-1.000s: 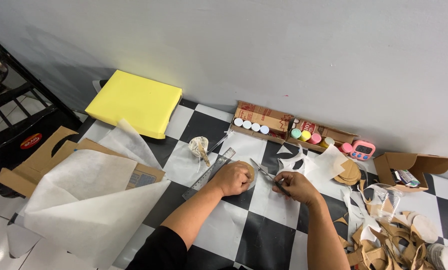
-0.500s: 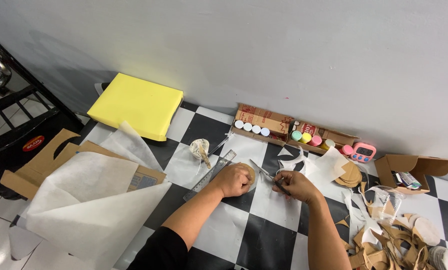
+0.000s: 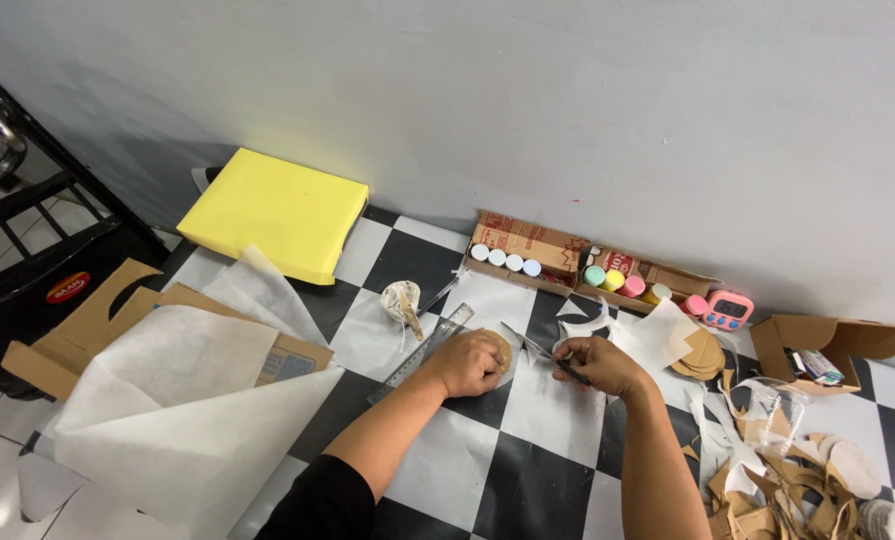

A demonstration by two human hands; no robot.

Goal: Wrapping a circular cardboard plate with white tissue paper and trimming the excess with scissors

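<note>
Left hand (image 3: 472,362) holds disc (image 3: 502,350); right hand (image 3: 597,365) scissors (image 3: 535,349).

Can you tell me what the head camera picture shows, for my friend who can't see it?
A person's left hand presses a round cardboard piece onto a black-and-white checkered floor while the right hand cuts with scissors. A metal ruler, small paint bottles and cardboard scraps lie around them.

From my remote seat I take the long brown cardboard tray with red print (image 3: 527,245) against the grey wall as my landmark: just right of it a second brown tray (image 3: 657,275) holds paint pots, and at that tray's right end sits a small pink timer with a dark screen (image 3: 727,309). Farther right lies an open brown carton (image 3: 829,340) with small packets inside. Far left of the landmark I see a flat yellow package (image 3: 277,212), flattened brown cardboard with a pale label (image 3: 289,365), and a red oval sticker (image 3: 68,287) on the black rack.
</note>
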